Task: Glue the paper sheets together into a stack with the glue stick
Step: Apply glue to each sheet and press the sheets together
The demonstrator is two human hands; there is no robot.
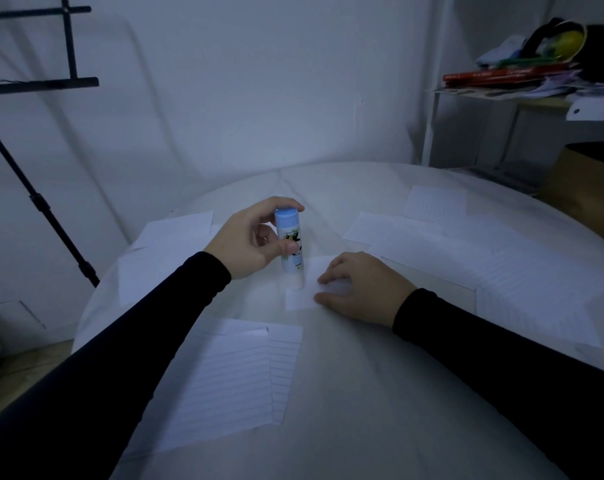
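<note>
At the centre of the round white-covered table [362, 393], we see the left hand [248, 242] gripping the upright blue-capped glue stick [291, 245], its tip on a small white paper sheet [302, 297] pinned by the flat, open-fingered right hand [362, 289], while scattered lined sheets [231, 382] suggest gluing has barely begun.

Both arms wear long, close-fitting black fabric sleeves that run from the lower edge of the view up to the wrists, each ending in a plain straight cuff. The left hand [250, 242] and right hand [362, 289] are bare, with no visible gloves, rings or watch.
</note>
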